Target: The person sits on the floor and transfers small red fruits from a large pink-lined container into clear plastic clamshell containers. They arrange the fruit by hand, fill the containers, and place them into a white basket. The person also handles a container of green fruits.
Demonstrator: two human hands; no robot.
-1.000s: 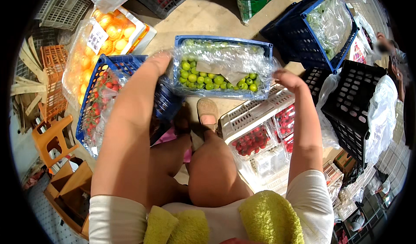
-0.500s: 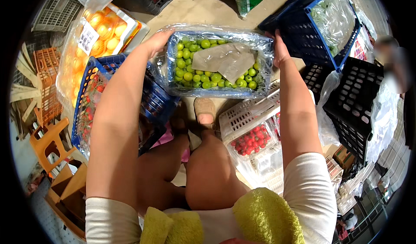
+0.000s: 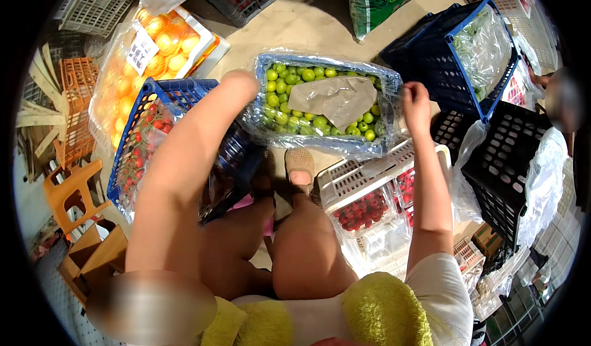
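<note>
Left hand (image 3: 241, 83) closed on the left rim of the blue crate of green plums (image 3: 320, 103), fingers hidden behind the plastic liner. Right hand (image 3: 417, 106) gripping the crate's right edge, fingers curled over plastic. Crate between both hands, with a brown paper sheet (image 3: 337, 99) on top of the fruit. Below the left hand, a blue basket of cherry tomatoes (image 3: 144, 140). Below the right hand, a white crate (image 3: 363, 177) with boxed red fruit.

A bare tan floor (image 3: 308, 23) runs toward twelve o'clock, brightly and evenly lit. An orange plastic chair (image 3: 71, 192) stands at nine o'clock. Grey empty crates (image 3: 92, 4) sit stacked at eleven o'clock, with black ones (image 3: 511, 174) at three.
</note>
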